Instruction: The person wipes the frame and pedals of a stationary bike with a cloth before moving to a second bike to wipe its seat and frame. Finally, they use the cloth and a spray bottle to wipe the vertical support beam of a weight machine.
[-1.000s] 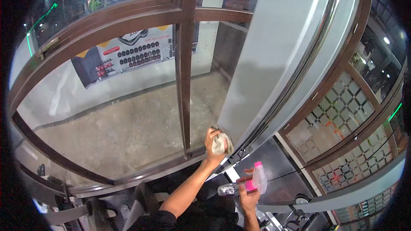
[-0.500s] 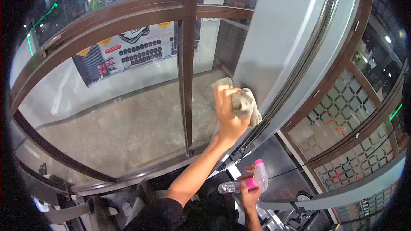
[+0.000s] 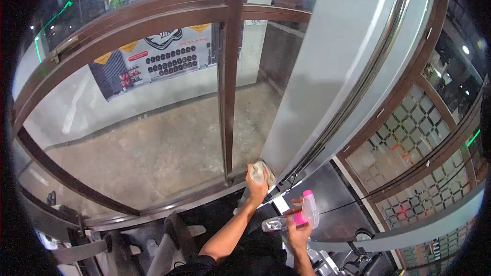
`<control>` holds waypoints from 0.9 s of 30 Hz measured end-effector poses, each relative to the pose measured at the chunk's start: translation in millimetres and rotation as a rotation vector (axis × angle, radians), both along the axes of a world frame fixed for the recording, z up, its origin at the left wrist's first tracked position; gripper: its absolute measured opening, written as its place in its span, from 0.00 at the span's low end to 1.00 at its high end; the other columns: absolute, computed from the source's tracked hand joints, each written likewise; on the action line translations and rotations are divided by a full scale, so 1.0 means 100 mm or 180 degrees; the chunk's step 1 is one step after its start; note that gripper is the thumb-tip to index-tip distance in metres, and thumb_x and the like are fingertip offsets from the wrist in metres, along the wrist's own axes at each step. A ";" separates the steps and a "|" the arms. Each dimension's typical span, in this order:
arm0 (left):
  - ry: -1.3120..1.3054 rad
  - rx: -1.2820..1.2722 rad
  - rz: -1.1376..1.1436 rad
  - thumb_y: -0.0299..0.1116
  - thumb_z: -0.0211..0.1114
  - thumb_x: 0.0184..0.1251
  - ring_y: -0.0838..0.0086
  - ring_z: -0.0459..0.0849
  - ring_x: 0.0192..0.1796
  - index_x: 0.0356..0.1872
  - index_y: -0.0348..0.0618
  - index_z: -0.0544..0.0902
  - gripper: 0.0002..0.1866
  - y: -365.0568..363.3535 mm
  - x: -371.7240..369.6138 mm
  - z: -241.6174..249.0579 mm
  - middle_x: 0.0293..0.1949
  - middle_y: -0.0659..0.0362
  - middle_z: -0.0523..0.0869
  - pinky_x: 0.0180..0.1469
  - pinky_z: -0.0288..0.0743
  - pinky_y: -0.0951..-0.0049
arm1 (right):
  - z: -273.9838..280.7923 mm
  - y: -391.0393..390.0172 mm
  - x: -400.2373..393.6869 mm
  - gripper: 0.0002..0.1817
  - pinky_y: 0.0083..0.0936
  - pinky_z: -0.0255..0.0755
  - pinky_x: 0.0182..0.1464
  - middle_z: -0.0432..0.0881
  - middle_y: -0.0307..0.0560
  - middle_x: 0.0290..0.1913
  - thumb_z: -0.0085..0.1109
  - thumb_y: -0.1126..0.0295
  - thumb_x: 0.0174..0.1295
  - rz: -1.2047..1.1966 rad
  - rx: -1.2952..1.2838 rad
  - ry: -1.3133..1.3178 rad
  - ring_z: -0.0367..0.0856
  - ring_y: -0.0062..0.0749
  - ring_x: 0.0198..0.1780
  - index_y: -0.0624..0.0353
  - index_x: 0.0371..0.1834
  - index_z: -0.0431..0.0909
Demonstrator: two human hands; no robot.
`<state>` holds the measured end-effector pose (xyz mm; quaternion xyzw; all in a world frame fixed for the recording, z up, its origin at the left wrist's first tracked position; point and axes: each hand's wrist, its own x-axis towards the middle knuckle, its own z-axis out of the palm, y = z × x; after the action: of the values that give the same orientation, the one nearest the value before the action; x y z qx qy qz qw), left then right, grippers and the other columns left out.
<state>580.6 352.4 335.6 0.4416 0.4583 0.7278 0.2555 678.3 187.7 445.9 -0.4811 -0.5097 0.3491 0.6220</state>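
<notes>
My left hand (image 3: pixel 257 189) is closed around a crumpled beige cloth (image 3: pixel 260 173). It presses the cloth at the lower end of a smooth grey column (image 3: pixel 312 92), close to the brown window frame's bottom corner. Lower and to the right, my right hand (image 3: pixel 298 232) grips a spray bottle (image 3: pixel 276 224) with a clear body, a pink collar and a pink-tipped pale head. The bottle lies on its side in that hand, apart from the column.
Large glass panes in a brown frame (image 3: pixel 231 97) fill the left, with a poster (image 3: pixel 163 59) on the wall beyond. Dark cables (image 3: pixel 327 140) run along the column. Gym-like equipment (image 3: pixel 353 260) stands low right, beside patterned glass panels (image 3: pixel 409 122).
My left hand has slid down and slightly left along the column with the cloth. My right hand holds the spray bottle in nearly the same place.
</notes>
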 end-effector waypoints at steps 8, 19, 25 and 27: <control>-0.0145 0.0579 0.0181 0.23 0.60 0.67 0.65 0.74 0.51 0.49 0.33 0.72 0.12 0.01 -0.09 1.12 0.47 0.50 0.73 0.54 0.67 0.69 | -0.02 -0.05 0.00 0.31 0.27 0.77 0.42 0.76 0.52 0.51 0.60 0.80 0.52 0.0016 0.0084 -0.0095 0.83 0.33 0.40 0.68 0.63 0.64; 0.1091 0.2023 -0.0156 0.20 0.62 0.51 0.59 0.71 0.43 0.53 0.45 0.69 0.25 0.26 -0.13 0.97 0.41 0.51 0.69 0.46 0.68 0.62 | 0.01 -0.15 0.05 0.33 0.28 0.77 0.42 0.75 0.54 0.54 0.62 0.76 0.53 -0.0134 0.0017 -0.0050 0.82 0.34 0.40 0.67 0.64 0.62; 0.1230 0.0873 -0.0626 0.23 0.68 0.47 0.49 0.76 0.47 0.56 0.43 0.68 0.31 0.07 -0.29 -0.37 0.47 0.46 0.72 0.50 0.70 0.57 | -0.02 -0.16 0.06 0.32 0.29 0.78 0.40 0.76 0.55 0.52 0.64 0.70 0.56 -0.0099 0.0130 0.0013 0.83 0.34 0.38 0.68 0.62 0.63; 0.1029 0.0356 -0.0811 0.19 0.64 0.48 0.47 0.76 0.49 0.55 0.38 0.68 0.29 -0.06 -0.34 -0.46 0.49 0.45 0.74 0.55 0.69 0.58 | -0.02 -0.17 0.02 0.31 0.29 0.77 0.38 0.76 0.55 0.51 0.64 0.69 0.56 -0.0078 0.0109 -0.0038 0.83 0.34 0.37 0.69 0.61 0.64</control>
<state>546.2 346.7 290.0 0.6205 0.3926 0.6336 0.2438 680.1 170.3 444.1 -0.4786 -0.5135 0.3298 0.6313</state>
